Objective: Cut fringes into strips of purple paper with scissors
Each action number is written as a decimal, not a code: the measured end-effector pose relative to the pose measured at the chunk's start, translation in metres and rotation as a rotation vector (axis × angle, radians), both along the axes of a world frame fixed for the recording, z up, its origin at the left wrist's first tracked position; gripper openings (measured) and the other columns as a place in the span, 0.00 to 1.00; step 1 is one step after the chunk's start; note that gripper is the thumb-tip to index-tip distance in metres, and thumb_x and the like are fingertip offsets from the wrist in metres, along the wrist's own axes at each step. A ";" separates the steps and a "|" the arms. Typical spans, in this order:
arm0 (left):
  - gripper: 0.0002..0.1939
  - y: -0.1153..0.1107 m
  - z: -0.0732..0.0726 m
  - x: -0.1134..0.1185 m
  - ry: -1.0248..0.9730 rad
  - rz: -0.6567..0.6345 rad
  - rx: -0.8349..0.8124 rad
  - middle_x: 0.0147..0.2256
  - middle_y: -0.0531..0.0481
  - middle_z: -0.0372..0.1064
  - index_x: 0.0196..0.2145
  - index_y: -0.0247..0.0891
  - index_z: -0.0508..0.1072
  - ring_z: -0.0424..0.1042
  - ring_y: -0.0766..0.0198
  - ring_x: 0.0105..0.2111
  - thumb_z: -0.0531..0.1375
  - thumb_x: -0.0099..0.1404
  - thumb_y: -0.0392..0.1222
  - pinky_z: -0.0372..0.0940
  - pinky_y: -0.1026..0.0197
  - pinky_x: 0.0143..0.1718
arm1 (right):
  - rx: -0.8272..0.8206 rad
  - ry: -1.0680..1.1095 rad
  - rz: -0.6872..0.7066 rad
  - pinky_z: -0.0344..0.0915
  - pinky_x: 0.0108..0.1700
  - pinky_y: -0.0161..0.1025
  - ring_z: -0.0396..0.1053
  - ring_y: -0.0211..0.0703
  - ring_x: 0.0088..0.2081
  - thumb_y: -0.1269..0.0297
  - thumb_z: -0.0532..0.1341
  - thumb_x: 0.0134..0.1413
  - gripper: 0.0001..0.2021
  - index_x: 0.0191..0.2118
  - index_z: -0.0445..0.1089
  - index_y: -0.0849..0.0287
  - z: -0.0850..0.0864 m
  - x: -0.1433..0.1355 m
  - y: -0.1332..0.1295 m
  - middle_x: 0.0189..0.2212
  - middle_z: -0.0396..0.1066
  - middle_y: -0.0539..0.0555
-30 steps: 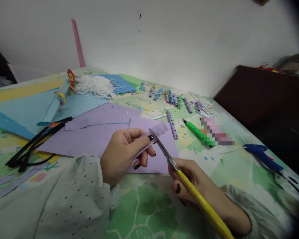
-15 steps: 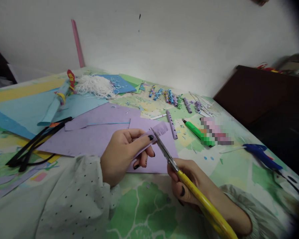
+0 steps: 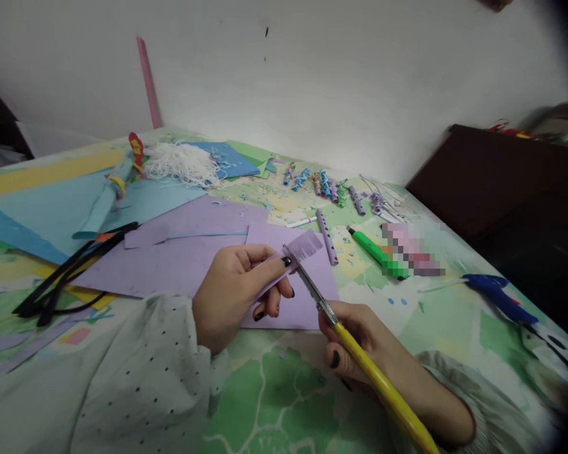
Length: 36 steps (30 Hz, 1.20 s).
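Observation:
My left hand (image 3: 241,284) pinches a narrow purple paper strip (image 3: 303,246) between thumb and fingers. The strip's far end is cut into a fine fringe. In my right hand (image 3: 360,343) is a pair of scissors (image 3: 376,378) with yellow handles, its blades closed at the strip's edge just beyond my left thumb. Beneath both lies a sheet of purple paper (image 3: 269,312). Behind the fringe rests a rolled purple paper tube (image 3: 327,236) with dark spots along it.
A green utility knife (image 3: 376,252) and a blue glue gun (image 3: 497,299) lie at the right. Several small curled paper rolls (image 3: 324,183) line the back. White yarn (image 3: 182,164), black-framed glasses (image 3: 61,290) and light blue paper (image 3: 161,202) are at the left.
The scissor blades have closed on the strip, and the handles have come together. The fringed end stands out more fully. My left hand keeps nearly the same place.

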<state>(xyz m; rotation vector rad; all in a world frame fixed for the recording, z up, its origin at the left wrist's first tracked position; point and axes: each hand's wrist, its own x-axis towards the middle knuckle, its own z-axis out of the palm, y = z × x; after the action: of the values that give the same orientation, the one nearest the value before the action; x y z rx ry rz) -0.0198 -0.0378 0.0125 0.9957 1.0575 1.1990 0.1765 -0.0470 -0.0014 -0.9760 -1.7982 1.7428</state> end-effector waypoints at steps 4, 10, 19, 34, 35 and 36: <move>0.12 0.000 0.000 0.000 0.013 0.009 -0.007 0.16 0.53 0.68 0.18 0.33 0.70 0.59 0.77 0.11 0.61 0.57 0.36 0.47 0.74 0.10 | 0.013 -0.020 -0.005 0.44 0.19 0.30 0.47 0.29 0.19 0.42 0.64 0.50 0.25 0.25 0.54 0.57 0.002 -0.001 0.000 0.18 0.48 0.41; 0.11 0.001 0.000 0.000 0.013 0.009 -0.004 0.16 0.53 0.68 0.18 0.33 0.71 0.58 0.76 0.10 0.61 0.57 0.36 0.48 0.73 0.10 | 0.002 -0.016 -0.005 0.43 0.19 0.30 0.47 0.29 0.19 0.43 0.65 0.49 0.25 0.25 0.54 0.57 0.000 -0.001 0.000 0.18 0.48 0.41; 0.13 0.000 0.000 0.000 -0.009 -0.012 -0.006 0.15 0.53 0.68 0.18 0.33 0.71 0.59 0.77 0.10 0.62 0.58 0.36 0.47 0.75 0.09 | -0.051 0.079 0.032 0.44 0.19 0.30 0.45 0.29 0.20 0.47 0.66 0.50 0.23 0.27 0.55 0.58 0.007 -0.001 -0.001 0.20 0.48 0.42; 0.13 0.001 0.000 0.001 -0.048 -0.012 -0.006 0.16 0.54 0.69 0.18 0.31 0.72 0.61 0.78 0.10 0.62 0.60 0.35 0.50 0.78 0.09 | -0.037 0.099 0.045 0.42 0.19 0.30 0.44 0.29 0.21 0.49 0.65 0.53 0.21 0.29 0.56 0.58 0.010 -0.001 -0.002 0.22 0.48 0.43; 0.13 0.001 0.000 0.001 -0.049 -0.012 -0.002 0.16 0.54 0.69 0.18 0.31 0.72 0.61 0.78 0.10 0.62 0.60 0.35 0.50 0.78 0.09 | -0.038 0.111 0.049 0.42 0.19 0.30 0.45 0.29 0.21 0.49 0.65 0.54 0.20 0.29 0.57 0.58 0.011 -0.002 -0.002 0.22 0.49 0.43; 0.13 0.001 0.000 0.001 -0.051 -0.012 0.002 0.16 0.54 0.69 0.18 0.31 0.72 0.61 0.78 0.10 0.62 0.60 0.35 0.51 0.78 0.09 | -0.041 0.119 0.052 0.42 0.19 0.30 0.45 0.29 0.20 0.50 0.64 0.54 0.20 0.29 0.57 0.59 0.012 -0.002 -0.002 0.22 0.50 0.43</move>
<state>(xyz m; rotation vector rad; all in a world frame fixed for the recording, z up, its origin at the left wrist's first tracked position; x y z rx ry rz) -0.0185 -0.0369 0.0120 0.9672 1.0094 1.2094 0.1741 -0.0486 0.0102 -0.8293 -1.7336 1.8357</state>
